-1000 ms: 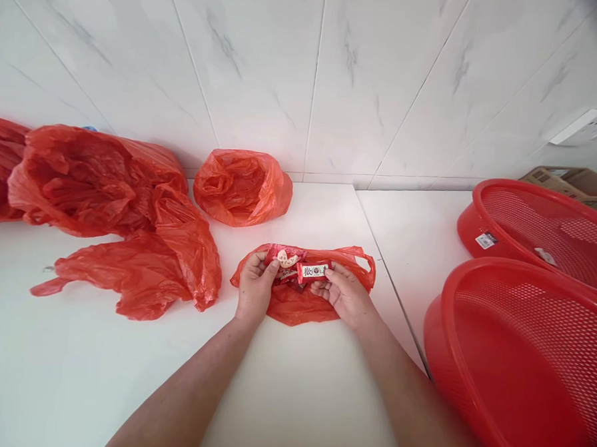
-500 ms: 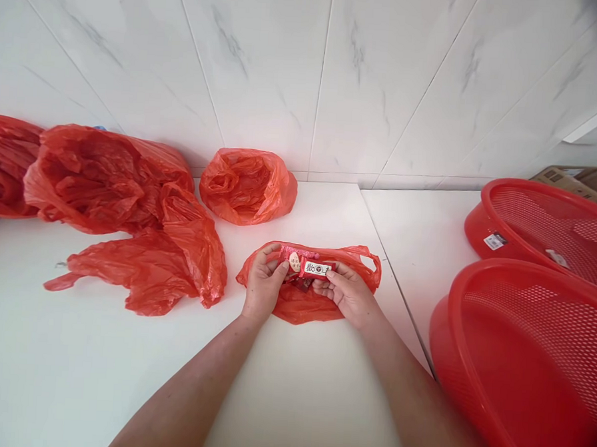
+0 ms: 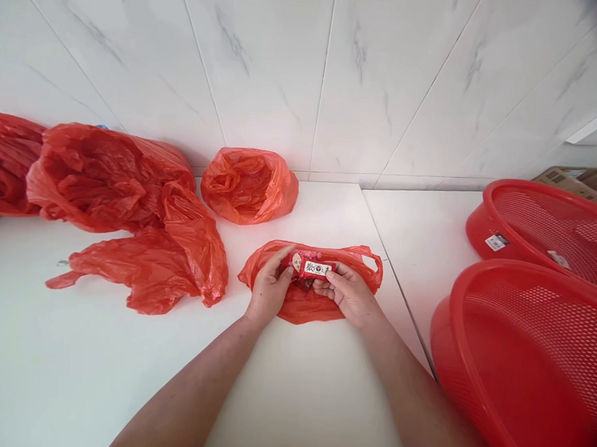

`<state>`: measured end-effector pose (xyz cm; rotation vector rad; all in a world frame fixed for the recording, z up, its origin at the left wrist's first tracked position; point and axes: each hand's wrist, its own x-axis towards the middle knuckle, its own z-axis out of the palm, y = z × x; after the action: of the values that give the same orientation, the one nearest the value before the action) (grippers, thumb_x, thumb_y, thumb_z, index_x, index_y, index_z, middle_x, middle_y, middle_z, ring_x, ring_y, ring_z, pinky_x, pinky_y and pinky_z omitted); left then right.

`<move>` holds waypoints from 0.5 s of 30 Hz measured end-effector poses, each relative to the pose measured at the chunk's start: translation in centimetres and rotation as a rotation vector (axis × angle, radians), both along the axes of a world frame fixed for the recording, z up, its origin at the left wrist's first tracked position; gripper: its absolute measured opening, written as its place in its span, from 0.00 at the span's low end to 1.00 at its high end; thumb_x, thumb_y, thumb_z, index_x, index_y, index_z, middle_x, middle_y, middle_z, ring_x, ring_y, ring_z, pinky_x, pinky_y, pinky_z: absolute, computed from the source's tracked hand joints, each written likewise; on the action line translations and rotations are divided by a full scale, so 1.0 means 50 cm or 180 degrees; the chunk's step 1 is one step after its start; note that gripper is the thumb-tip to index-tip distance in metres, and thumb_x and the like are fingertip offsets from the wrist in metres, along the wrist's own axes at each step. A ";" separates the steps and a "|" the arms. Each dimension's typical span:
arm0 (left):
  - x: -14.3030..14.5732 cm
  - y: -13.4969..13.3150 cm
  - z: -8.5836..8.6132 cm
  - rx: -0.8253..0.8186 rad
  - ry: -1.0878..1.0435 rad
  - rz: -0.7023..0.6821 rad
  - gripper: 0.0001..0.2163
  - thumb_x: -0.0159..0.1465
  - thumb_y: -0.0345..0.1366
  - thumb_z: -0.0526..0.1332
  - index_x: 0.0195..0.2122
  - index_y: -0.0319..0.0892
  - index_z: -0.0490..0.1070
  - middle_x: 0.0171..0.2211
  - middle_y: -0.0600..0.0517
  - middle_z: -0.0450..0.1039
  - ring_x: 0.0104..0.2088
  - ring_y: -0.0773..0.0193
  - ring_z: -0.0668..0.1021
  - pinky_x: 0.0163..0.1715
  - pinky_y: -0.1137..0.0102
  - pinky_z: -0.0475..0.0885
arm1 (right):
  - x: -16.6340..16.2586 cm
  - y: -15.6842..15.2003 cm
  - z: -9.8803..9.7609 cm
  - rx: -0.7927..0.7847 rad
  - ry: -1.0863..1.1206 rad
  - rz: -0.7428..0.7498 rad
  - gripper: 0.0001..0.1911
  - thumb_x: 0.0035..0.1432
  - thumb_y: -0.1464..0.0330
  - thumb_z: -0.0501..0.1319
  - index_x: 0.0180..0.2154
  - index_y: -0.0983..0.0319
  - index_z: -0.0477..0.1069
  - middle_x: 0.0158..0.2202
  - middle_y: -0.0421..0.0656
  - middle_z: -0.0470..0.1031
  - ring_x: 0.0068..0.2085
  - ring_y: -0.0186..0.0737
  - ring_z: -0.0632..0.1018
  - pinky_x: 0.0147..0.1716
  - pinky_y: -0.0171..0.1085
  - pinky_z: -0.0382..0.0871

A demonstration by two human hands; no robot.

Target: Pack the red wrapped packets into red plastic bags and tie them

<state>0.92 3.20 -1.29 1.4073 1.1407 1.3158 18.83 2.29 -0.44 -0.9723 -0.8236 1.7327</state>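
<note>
A red plastic bag [image 3: 306, 310] lies spread on the white table, its handle loop at the right. Just above it, my right hand [image 3: 350, 289] pinches the right end of a small red wrapped candy [image 3: 318, 268] with a white label and dark characters. My left hand [image 3: 269, 283] is closed, thumb against fingers, on a pink wrapped candy [image 3: 297, 259] with a pale oval label. The two wrappers meet end to end, and the left fingers partly cover the pink one. Dark red pieces show in the bag beneath; their kind is hard to make out.
A bunched red bag [image 3: 249, 186] stands by the tiled wall [image 3: 266, 68]. Larger crumpled red bags [image 3: 110, 180] fill the left side. Two red perforated baskets [image 3: 455, 332] stand at the right, with a cardboard box [image 3: 581, 181] behind. A seam splits the white tabletop [image 3: 290, 390].
My left hand has shifted slightly right, and its index finger now reaches further over the pink candy. My right hand keeps its hold on the red candy.
</note>
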 end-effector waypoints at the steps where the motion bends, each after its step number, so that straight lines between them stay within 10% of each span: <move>1: 0.000 0.000 0.000 0.0076 0.0108 -0.0026 0.16 0.62 0.32 0.55 0.52 0.48 0.69 0.49 0.50 0.71 0.50 0.60 0.73 0.52 0.63 0.66 | 0.000 0.000 0.000 0.0002 0.0008 0.0000 0.12 0.50 0.63 0.67 0.38 0.59 0.74 0.32 0.39 0.76 0.34 0.33 0.76 0.42 0.40 0.72; 15: 0.004 -0.009 0.017 -0.0109 0.0234 -0.0152 0.22 0.54 0.35 0.66 0.52 0.50 0.71 0.42 0.50 0.68 0.36 0.63 0.74 0.35 0.69 0.74 | -0.002 -0.002 0.002 0.0048 -0.0101 0.0043 0.13 0.51 0.61 0.66 0.39 0.60 0.74 0.33 0.41 0.76 0.34 0.34 0.76 0.42 0.39 0.72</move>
<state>1.13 2.74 -0.43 1.4592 1.1658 1.2145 18.72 2.19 -0.35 -0.9884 -0.8644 1.7242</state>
